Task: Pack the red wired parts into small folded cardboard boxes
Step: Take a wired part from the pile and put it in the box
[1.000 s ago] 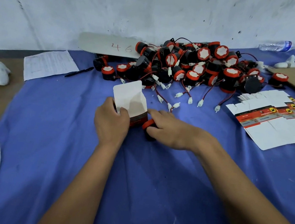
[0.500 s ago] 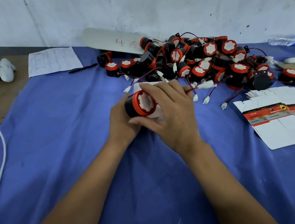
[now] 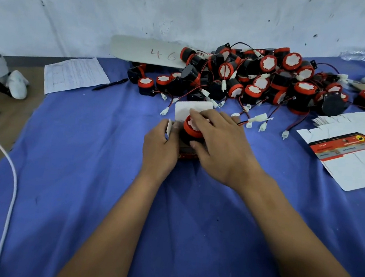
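A small cardboard box [image 3: 192, 110] with a white top flap and a red lower edge stands open on the blue cloth. My left hand [image 3: 161, 146] holds its left side, fingers curled round a side flap. My right hand [image 3: 220, 146] grips a red-and-black wired part [image 3: 189, 129], red ring and white face up, sitting in the box mouth. Its wire trails right under my fingers. Behind lies a heap of several more red wired parts [image 3: 262, 79] with white plugs.
A stack of flat unfolded box blanks [image 3: 354, 157] lies at the right. A printed sheet [image 3: 74, 74] and a pen [image 3: 110, 84] sit at the left, a card marked 46 [image 3: 146, 51] against the wall, a water bottle [image 3: 364, 53] far right. A white cord [image 3: 11, 177] crosses the left edge.
My right hand picked up a part from the cloth, lifted it over the box and lowered it into the box mouth. My left hand kept hold of the box.
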Motion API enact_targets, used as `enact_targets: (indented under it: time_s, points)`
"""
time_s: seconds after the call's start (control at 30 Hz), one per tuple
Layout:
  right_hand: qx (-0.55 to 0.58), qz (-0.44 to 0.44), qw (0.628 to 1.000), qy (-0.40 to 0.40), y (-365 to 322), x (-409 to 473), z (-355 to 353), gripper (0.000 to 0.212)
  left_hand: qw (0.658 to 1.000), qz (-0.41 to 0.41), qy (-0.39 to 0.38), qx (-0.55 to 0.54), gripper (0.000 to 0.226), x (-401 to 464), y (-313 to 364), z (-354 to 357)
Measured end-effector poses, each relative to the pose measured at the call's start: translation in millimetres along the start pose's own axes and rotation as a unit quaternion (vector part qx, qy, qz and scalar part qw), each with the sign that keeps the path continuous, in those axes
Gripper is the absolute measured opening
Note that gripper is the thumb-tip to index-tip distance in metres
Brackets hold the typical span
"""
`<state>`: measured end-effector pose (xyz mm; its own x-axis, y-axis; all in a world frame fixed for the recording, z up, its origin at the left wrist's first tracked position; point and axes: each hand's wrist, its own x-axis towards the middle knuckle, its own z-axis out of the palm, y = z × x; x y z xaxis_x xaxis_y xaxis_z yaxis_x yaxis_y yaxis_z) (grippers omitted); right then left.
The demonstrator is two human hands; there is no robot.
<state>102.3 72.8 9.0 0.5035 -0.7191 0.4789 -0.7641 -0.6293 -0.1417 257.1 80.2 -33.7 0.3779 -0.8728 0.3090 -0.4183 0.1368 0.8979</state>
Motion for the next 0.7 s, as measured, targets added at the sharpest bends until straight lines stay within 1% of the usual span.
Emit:
enact_targets:
  time_s: [0.07,0.1,0.2,0.23,0.3,0.37,0.4,0.43,0.47,0.5,0.57,0.6,0.63,0.67,0.7]
  points:
    - [-0.002,0.027,1.0,0.006,-2.0,2.1,-0.3,0.059,0.999,-0.026,-0.009,-0.033,0.042,-0.6,3.9,-0.1]
    - [-0.014,0.035,0.999,0.013,-2.9,3.0,-0.2,0.054,0.998,-0.038,-0.016,-0.047,0.041,-0.3,5.1,0.2]
    - [-0.055,0.047,0.997,0.033,-3.4,2.1,2.3,0.041,0.998,-0.037,-0.026,-0.04,0.043,1.4,4.8,1.2]
    - [-0.067,0.049,0.996,0.031,-4.0,1.3,3.1,0.038,0.998,-0.033,-0.026,-0.04,0.043,1.6,4.3,1.4]
    - [-0.097,0.054,0.994,0.001,-7.1,-0.9,6.4,0.033,0.998,-0.021,-0.037,-0.049,0.04,1.1,2.9,1.9]
    - [-0.113,0.063,0.991,-0.027,-8.1,-3.2,10.2,0.034,0.999,-0.007,-0.046,-0.021,0.032,1.0,1.3,3.3]
    - [-0.108,0.062,0.992,-0.022,-8.0,-3.6,9.8,0.034,0.999,-0.004,-0.044,-0.006,0.026,1.2,0.1,4.1]
    - [-0.091,0.059,0.994,0.006,-7.6,-3.5,7.5,0.032,0.999,-0.003,-0.04,0.002,0.021,1.6,-1.1,4.8]
    - [-0.064,0.055,0.995,0.062,-6.7,-3.5,3.5,0.029,0.999,-0.003,-0.035,0.003,0.018,1.8,-2.2,5.0]
    - [-0.034,0.054,0.987,0.148,-5.1,-3.0,-1.2,0.026,0.999,-0.005,-0.032,0.002,0.018,2.1,-3.1,5.0]
    - [0.009,0.078,0.939,0.334,-0.7,-3.1,-10.9,0.027,0.999,-0.014,-0.031,-0.002,0.019,3.0,-3.4,4.9]
    - [0.034,0.11,0.916,0.384,1.4,-3.9,-14.5,0.031,0.999,-0.02,-0.032,-0.006,0.018,3.4,-3.3,4.9]
    - [0.069,0.146,0.906,0.392,3.7,-4.5,-16.5,0.037,0.999,-0.025,-0.033,-0.009,0.017,3.7,-3.0,5.3]
    - [0.109,0.177,0.908,0.363,6.3,-5.1,-16.4,0.041,0.999,-0.027,-0.033,-0.007,0.017,3.9,-2.8,5.6]
    - [0.14,0.198,0.918,0.313,9.9,-5.6,-13.9,0.042,0.999,-0.026,-0.032,-0.004,0.017,4.0,-2.7,5.8]
